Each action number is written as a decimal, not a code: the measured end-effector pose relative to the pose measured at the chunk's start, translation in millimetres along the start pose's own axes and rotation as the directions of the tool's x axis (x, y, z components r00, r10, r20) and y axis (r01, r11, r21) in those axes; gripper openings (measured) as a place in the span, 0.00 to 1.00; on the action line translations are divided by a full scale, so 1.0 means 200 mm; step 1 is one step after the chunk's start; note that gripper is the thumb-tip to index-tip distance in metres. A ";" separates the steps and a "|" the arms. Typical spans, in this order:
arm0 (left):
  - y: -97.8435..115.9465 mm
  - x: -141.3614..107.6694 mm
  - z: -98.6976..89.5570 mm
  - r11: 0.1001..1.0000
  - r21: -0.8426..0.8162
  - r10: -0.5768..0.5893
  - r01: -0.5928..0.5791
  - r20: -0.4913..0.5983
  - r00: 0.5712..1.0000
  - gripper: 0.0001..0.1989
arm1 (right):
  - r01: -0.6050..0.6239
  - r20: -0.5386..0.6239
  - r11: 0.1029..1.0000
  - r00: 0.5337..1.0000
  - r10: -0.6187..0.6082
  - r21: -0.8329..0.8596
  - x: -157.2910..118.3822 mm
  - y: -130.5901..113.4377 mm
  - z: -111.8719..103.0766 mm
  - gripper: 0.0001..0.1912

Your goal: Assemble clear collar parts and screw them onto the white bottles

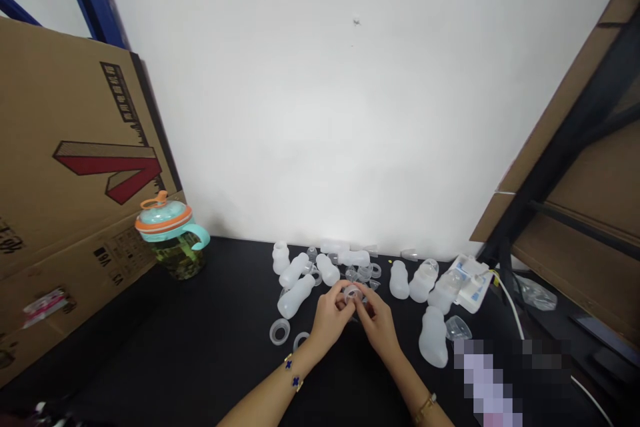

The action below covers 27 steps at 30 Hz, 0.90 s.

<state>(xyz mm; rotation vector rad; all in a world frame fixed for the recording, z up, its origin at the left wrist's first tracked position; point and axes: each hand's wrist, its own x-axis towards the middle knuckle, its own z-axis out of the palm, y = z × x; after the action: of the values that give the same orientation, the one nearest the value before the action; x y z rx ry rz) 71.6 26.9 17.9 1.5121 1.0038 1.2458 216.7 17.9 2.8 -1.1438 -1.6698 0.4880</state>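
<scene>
Both my hands meet over the black table around one translucent ring-shaped bottle collar [353,293]. My left hand [332,312] grips its left side with thumb and fingers. On the other side my right hand [374,319] pinches the same collar. Whether a nipple sits inside it I cannot make out. Just left of my hands lies a frosted baby bottle [296,296] on its side. Loose collars, one of them a white ring [279,331], rest near my left wrist. Behind my fingers are several clear caps and rings [364,273].
Bottles with clear caps [424,280] stand to the right, beside a white power strip [469,283] with a cable. Another bottle [433,337] and a clear cap [459,328] lie nearer. A teal-lidded jug [173,237] and a cardboard box [65,147] are left. A white wall [340,120] rises behind.
</scene>
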 end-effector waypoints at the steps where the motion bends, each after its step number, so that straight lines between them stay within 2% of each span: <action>1: 0.00 0.00 0.00 1.000 -0.008 -0.007 0.007 0.003 1.000 0.13 | -0.004 -0.002 1.000 1.000 0.004 0.000 0.00 0.00 0.00 0.20; 27: -0.03 0.00 0.00 1.000 0.002 -0.018 0.018 0.014 1.000 0.17 | -0.084 -0.022 0.995 0.996 0.086 0.060 -0.01 0.02 0.02 0.23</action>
<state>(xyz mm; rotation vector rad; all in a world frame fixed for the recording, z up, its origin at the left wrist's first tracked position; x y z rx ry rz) 71.3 27.7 12.6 1.5082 1.0080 1.2199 215.6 19.2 -2.1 -1.1769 -1.5809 0.5713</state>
